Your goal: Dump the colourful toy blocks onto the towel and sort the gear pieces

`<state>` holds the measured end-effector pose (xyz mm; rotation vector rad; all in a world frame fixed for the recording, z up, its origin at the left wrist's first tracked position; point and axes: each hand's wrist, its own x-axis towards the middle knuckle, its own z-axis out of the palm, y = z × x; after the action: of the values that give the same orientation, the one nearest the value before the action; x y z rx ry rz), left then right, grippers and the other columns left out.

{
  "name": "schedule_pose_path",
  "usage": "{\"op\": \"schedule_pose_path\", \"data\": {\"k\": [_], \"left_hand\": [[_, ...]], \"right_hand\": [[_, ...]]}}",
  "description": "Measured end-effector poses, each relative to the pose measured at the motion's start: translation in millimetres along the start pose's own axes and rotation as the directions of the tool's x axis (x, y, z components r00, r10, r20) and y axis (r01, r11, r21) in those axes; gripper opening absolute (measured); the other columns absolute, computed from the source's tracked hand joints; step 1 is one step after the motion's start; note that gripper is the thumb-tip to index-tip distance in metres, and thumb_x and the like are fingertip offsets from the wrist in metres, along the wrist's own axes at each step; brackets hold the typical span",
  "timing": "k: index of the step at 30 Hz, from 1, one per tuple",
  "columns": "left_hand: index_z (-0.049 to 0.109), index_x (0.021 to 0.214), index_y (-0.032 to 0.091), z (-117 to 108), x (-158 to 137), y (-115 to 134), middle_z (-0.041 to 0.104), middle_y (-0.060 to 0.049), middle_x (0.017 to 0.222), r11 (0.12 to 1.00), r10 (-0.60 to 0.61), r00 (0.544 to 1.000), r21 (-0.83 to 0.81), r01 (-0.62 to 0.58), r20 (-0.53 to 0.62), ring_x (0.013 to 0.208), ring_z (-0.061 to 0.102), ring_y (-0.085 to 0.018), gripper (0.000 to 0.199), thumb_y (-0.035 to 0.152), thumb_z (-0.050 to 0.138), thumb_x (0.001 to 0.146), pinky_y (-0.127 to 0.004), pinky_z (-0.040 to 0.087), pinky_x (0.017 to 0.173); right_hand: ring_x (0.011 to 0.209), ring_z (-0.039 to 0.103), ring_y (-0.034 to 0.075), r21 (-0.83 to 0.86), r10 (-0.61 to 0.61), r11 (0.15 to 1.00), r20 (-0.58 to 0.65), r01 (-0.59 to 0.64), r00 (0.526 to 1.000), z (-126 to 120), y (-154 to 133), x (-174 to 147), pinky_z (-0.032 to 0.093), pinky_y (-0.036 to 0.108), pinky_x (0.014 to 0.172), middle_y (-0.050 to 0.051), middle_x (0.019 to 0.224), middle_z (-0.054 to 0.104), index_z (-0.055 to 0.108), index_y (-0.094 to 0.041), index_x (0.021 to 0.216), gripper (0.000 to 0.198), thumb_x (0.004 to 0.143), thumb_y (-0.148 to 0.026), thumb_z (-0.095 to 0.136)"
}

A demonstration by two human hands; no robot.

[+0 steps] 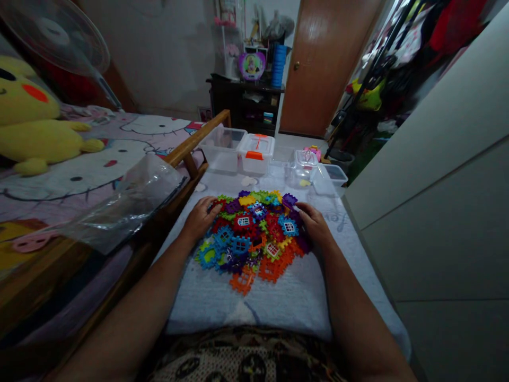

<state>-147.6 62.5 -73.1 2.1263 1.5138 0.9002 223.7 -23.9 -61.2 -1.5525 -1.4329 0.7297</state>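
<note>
A heap of colourful plastic interlocking building pieces (254, 228) lies on the cloth-covered table in front of me. Many are flat squares with toothed edges, in red, blue, orange, green, purple and yellow; some carry white window grilles. My left hand (202, 216) rests against the heap's upper left edge, fingers stretched toward red and green pieces, gripping nothing that I can see. On the opposite side, my right hand (315, 222) touches the heap's right edge beside purple pieces, its fingers apart. The fingers of both hands are partly hidden. Nearest to me lies an orange piece (242, 282).
Beyond the heap stand a large clear bin (222, 151), a clear box with orange latches (256, 154) and a smaller clear container (305, 164). A wooden bed rail (194, 140) borders the left side, with a plastic bag (139, 196) over it. White cabinets (437, 175) flank the right.
</note>
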Motion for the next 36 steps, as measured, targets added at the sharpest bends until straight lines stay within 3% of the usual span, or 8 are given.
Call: {"op": "schedule_pose_path", "data": {"k": [4, 7, 10, 16, 22, 27, 36], "left_hand": [[0.063, 0.114, 0.017, 1.9, -0.3, -1.2, 0.063, -0.012, 0.121, 0.999, -0.012, 1.000, 0.032, 0.013, -0.018, 0.119, 0.056, -0.028, 0.051, 0.057, 0.040, 0.090, -0.042, 0.040, 0.109], [0.063, 0.112, 0.018, 2.9, 0.0, -0.1, 0.065, -0.011, 0.116, 0.999, -0.017, 1.000, 0.031, 0.016, 0.026, 0.112, 0.059, -0.027, 0.049, 0.055, 0.041, 0.091, -0.041, 0.044, 0.104], [0.064, 0.111, 0.018, 2.7, 0.2, 1.8, 0.066, -0.010, 0.116, 0.999, -0.016, 0.999, 0.035, 0.015, 0.032, 0.111, 0.060, -0.027, 0.047, 0.054, 0.042, 0.091, -0.041, 0.044, 0.103], [0.064, 0.111, 0.019, 1.3, -0.4, 3.7, 0.066, -0.010, 0.117, 0.999, -0.019, 0.999, 0.043, 0.017, 0.035, 0.112, 0.059, -0.027, 0.047, 0.054, 0.041, 0.091, -0.040, 0.043, 0.104], [0.065, 0.113, 0.019, 2.2, -1.1, 0.6, 0.066, -0.009, 0.117, 0.999, -0.037, 0.999, 0.035, 0.036, 0.024, 0.112, 0.060, -0.027, 0.048, 0.055, 0.042, 0.091, -0.040, 0.044, 0.103], [0.065, 0.113, 0.018, 2.5, -2.0, 0.7, 0.066, -0.009, 0.117, 0.999, -0.044, 0.999, 0.022, 0.044, 0.011, 0.110, 0.061, -0.026, 0.047, 0.054, 0.043, 0.092, -0.039, 0.045, 0.102], [0.064, 0.111, 0.019, -1.2, -1.9, 7.8, 0.066, -0.009, 0.115, 0.999, -0.038, 0.999, -0.015, 0.038, 0.015, 0.111, 0.060, -0.027, 0.047, 0.056, 0.045, 0.089, -0.040, 0.045, 0.103]], "right_hand": [[0.103, 0.063, 0.026, -0.201, -0.040, 0.979, -0.148, 0.009, 0.988, -3.1, 7.7, 4.5, 0.047, 0.044, 0.097, 0.010, 0.110, 0.071, 0.070, -0.019, 0.105, 0.034, 0.084, -0.031, 0.047], [0.095, 0.065, 0.025, -0.277, -0.037, 0.961, -0.115, 0.003, 0.993, -2.1, 8.9, 6.2, 0.049, 0.043, 0.093, 0.011, 0.104, 0.072, 0.071, -0.018, 0.101, 0.032, 0.083, -0.030, 0.047], [0.087, 0.065, 0.023, -0.226, -0.056, 0.973, -0.021, 0.050, 0.998, 0.8, 5.3, 4.6, 0.051, 0.041, 0.088, 0.009, 0.099, 0.072, 0.070, -0.018, 0.104, 0.032, 0.083, -0.032, 0.049], [0.097, 0.065, 0.022, 0.011, -0.080, 0.997, 0.038, 0.080, 0.996, 3.7, 0.9, 1.4, 0.050, 0.039, 0.091, 0.006, 0.107, 0.071, 0.066, -0.020, 0.111, 0.034, 0.083, -0.034, 0.051], [0.087, 0.063, 0.021, -0.185, -0.094, 0.980, -0.085, 0.077, 0.992, 0.7, 3.3, 2.1, 0.050, 0.040, 0.088, 0.009, 0.105, 0.070, 0.068, -0.019, 0.105, 0.032, 0.081, -0.031, 0.050], [0.090, 0.064, 0.023, -0.249, -0.099, 0.964, 0.005, 0.097, 0.995, -0.9, 1.4, 1.1, 0.050, 0.041, 0.088, 0.010, 0.102, 0.070, 0.070, -0.018, 0.100, 0.029, 0.082, -0.033, 0.052], [0.111, 0.060, 0.022, 0.054, -0.226, 0.974, 0.109, 0.221, 0.968, 15.2, -8.3, 0.4, 0.045, 0.040, 0.102, 0.007, 0.115, 0.067, 0.065, -0.022, 0.111, 0.030, 0.084, -0.029, 0.053]]}}
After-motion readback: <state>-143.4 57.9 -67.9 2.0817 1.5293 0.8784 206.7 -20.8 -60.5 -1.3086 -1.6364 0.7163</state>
